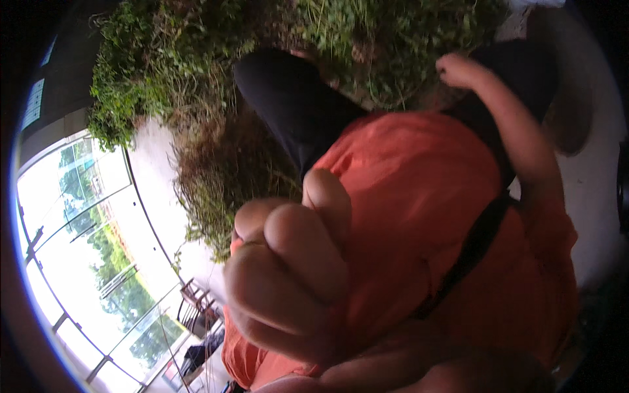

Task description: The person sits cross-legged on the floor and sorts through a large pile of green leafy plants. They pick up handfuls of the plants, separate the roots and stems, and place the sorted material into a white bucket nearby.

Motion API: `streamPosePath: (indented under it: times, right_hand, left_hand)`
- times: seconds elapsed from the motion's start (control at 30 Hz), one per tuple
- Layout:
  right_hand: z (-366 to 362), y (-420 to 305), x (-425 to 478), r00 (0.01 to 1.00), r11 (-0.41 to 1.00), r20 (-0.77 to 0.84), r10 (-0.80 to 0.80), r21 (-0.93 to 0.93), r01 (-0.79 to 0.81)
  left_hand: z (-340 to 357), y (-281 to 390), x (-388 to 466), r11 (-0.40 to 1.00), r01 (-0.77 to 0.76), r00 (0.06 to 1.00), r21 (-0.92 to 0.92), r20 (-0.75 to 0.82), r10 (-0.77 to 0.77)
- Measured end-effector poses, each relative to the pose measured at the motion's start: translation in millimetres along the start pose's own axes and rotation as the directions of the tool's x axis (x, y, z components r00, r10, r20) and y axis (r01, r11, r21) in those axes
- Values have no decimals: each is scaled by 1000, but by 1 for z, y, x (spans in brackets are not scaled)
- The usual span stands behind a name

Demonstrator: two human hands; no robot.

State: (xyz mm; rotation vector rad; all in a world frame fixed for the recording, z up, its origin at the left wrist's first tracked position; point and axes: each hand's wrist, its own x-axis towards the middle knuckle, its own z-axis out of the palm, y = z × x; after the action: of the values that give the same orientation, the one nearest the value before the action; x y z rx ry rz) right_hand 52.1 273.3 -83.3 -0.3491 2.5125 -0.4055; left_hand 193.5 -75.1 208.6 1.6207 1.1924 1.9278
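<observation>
My left hand (290, 265) is raised very close to the camera, its fingers curled in front of the orange shirt (417, 196). A thin yellowish line shows between two fingers; whether it is a held stem I cannot tell. On the right, my right hand (457, 71), fingers curled in, is over my dark-trousered right leg, beside the heap of cut leafy plants (393, 44). Nothing shows in it. Both legs are bent outward, the left knee (270, 69) against the greenery. A browner bunch of stems (221, 172) lies beside the left leg.
Large windows (98, 245) line the left side, with trees outside. A chair (194, 307) and a dark cloth (196, 356) stand or lie at the lower left. Pale floor (157, 162) shows past the plants, and a black strap (467, 255) crosses the shirt.
</observation>
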Motion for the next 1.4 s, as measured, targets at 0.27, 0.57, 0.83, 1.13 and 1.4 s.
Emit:
streamPosePath:
  times: [0.27,0.57,0.83,1.13,1.4]
  right_hand:
    - [-26,-25,-8,977,991,186,101,-100,-83]
    - [14,-37,25,938,999,344,46,-19,-42]
    - [55,-54,83,882,992,464,80,45,-114]
    - [117,-17,201,960,914,272,66,369,-167]
    - [105,-44,236,849,427,337,407,751,-503]
  left_hand:
    - [-25,0,6,990,-97,945,98,-304,122]
    - [-6,-28,16,982,-186,812,25,-559,168]
    - [-55,-46,33,956,-280,653,84,-714,254]
    - [-146,-96,-7,997,-1,934,83,-357,30]
    - [-308,-193,-62,390,824,566,411,-606,-559]
